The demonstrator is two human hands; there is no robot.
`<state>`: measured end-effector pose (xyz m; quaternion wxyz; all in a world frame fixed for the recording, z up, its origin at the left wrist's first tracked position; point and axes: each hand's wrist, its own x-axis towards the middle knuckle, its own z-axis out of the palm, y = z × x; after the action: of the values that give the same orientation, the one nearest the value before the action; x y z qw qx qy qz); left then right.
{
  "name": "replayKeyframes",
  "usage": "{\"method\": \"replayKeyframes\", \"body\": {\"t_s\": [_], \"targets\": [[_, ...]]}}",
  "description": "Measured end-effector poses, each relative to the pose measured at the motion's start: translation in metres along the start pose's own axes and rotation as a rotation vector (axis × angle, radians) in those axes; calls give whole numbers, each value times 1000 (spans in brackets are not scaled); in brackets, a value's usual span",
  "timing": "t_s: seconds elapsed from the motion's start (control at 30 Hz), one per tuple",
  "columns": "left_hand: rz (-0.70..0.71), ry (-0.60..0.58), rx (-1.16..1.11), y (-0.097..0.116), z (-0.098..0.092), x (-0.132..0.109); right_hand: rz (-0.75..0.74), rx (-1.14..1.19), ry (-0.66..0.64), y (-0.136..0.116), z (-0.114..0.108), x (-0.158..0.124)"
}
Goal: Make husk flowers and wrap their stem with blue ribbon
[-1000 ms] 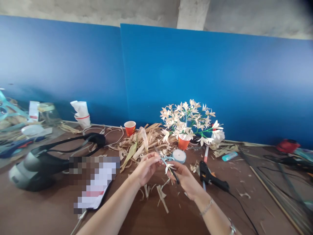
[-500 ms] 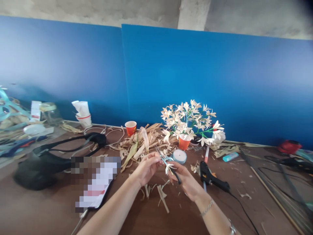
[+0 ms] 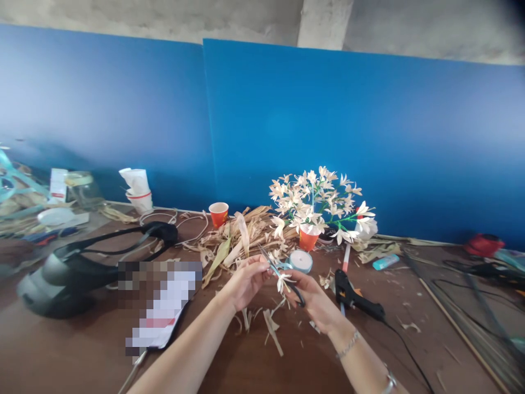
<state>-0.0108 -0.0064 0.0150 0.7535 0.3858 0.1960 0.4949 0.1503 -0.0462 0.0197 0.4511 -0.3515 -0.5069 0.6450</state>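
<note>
Right grip [image 3: 302, 290]: clasping scissors [image 3: 271, 263] | Left grip [image 3: 251, 278]: beside blades, hold cannot be determined | White flower [image 3: 283, 282]: between both grips, over counter [image 3: 262, 375] | Pale-blue roll [image 3: 301, 261]: on counter, just beyond

Nothing legible here, folks: pixelation swallows the phone screen [image 3: 170, 306] at near left, and the far red cup's [image 3: 219, 218] yellow marks stay unreadable.

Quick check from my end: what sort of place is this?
Probably a craft workspace: the right hand holds scissors, a glue gun lies on the brown table, and dried plant strips are heaped near the blue partition.
</note>
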Motion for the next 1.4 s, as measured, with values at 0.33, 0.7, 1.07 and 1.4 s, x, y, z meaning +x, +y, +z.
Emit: {"method": "replayKeyframes", "body": {"t_s": [0.33,0.7,1.07,1.4], "targets": [[-26,0,10,1,1,-1,23,-20,73,2,0,2],[-47,-12,20,1,0,-1,26,1,57,-4,1,0],[-83,9,24,3,2,-1,18,-26,66,-1,0,1],[-49,5,39,2,-4,-1,31,-30,-29,-5,-7,-3]]}}
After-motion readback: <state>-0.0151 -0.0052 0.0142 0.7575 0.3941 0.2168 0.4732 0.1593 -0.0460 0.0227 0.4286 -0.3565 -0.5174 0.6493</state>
